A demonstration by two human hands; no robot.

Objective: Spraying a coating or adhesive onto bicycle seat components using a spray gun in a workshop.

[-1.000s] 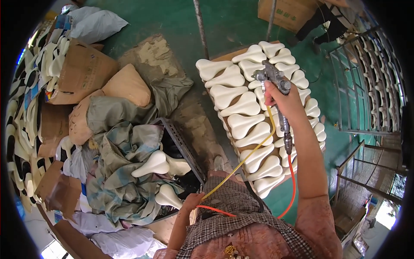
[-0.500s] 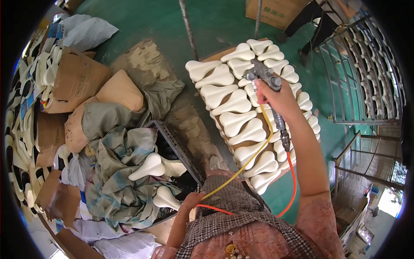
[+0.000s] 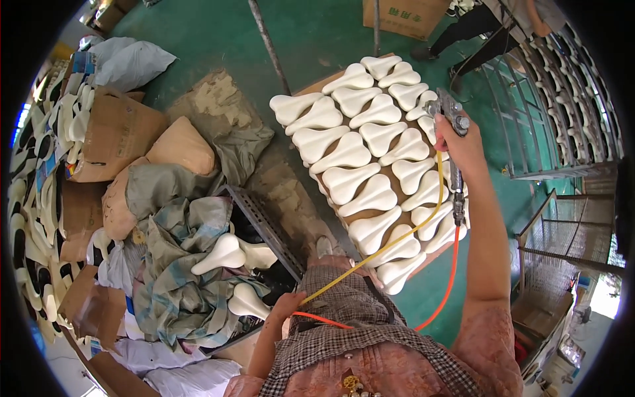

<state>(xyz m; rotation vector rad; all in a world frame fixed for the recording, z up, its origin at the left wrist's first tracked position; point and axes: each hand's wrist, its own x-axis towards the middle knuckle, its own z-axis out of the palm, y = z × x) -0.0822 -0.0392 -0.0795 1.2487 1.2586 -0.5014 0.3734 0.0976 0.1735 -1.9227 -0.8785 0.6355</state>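
Note:
Over the right side of the board, my right hand [image 3: 465,147] is closed around a metal spray gun [image 3: 452,108]. A yellow hose [image 3: 370,259] and an orange hose [image 3: 452,264] run from the gun. At my waist, on the left, my left hand [image 3: 288,306] is closed on the yellow hose; the orange hose passes beside it, and I cannot tell whether it is gripped too. Below the gun, several white bicycle saddle pieces [image 3: 350,182] lie in close rows on a brown board [image 3: 322,85]. The gun and my right forearm hide some along the right edge.
Left of me, a dark crate [image 3: 268,228] holds crumpled grey-green cloth [image 3: 178,248] and loose white saddle pieces [image 3: 220,254]. Cardboard boxes [image 3: 119,135] and sacks stand beyond. Metal posts [image 3: 270,46] rise behind the board. Another person [image 3: 466,36] stands by a rack [image 3: 529,126] at far right.
My right hand has moved the spray gun rightward, from over the middle of the saddle pieces to near their right edge. The view has shifted slightly; my left hand keeps its hold.

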